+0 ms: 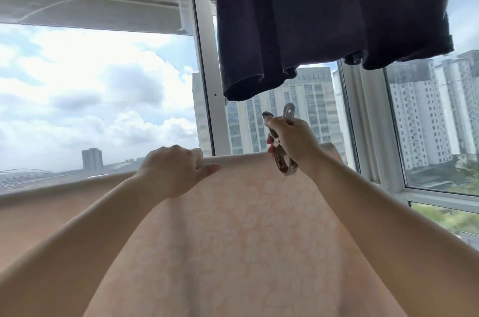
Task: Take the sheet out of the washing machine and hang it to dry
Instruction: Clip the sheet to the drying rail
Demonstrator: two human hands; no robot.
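At nine o'clock, bright cloudy sky behind the window frame (204,62). Just left of centre, left hand (172,170) laid over the top fold of the sheet (248,226), fingers (186,153) curled over the far side of the fold, thumb stretched along the near side, pinching the cloth between them. Sheet itself: pale peach with a faint white flower pattern, draped over something hidden beneath the fold (a rail or line, cannot tell which) and falling toward six o'clock, filling the lower middle between both bare forearms. At twelve to one o'clock, a dark navy garment (324,18) hanging overhead, its hem well above the sheet. Right of centre, right hand (293,140) raised just above the fold, fingers wrapped round a metal clothes clip (281,143); handle ends poking up at twelve o'clock, jaw end pointing down toward the sheet's edge, contact with the cloth unclear. At three o'clock, tall apartment blocks (420,114) beyond the glass.
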